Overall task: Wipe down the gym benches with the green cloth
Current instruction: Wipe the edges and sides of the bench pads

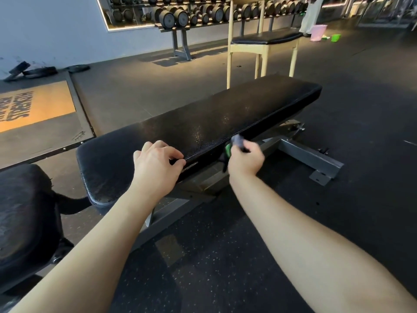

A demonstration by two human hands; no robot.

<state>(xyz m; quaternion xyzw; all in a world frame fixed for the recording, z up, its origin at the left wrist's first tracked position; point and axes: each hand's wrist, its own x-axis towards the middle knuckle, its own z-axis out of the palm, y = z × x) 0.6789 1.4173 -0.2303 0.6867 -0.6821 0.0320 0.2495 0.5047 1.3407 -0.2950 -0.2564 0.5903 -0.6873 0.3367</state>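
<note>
A long black padded gym bench (216,116) runs from near left to far right, its top showing damp streaks. My left hand (155,162) rests on the bench's near edge, fingers curled over the rim. My right hand (244,159) grips the green cloth (229,151) and holds it against the near side edge of the pad; the hand is blurred and most of the cloth is hidden behind it. A second black pad (24,213) sits at the lower left.
The bench's grey steel frame (309,154) sticks out on the floor at right. A wooden chair (264,44) stands behind the bench, a dumbbell rack (180,19) along the mirror wall. A pink bucket (318,32) and a green container (335,37) sit far right.
</note>
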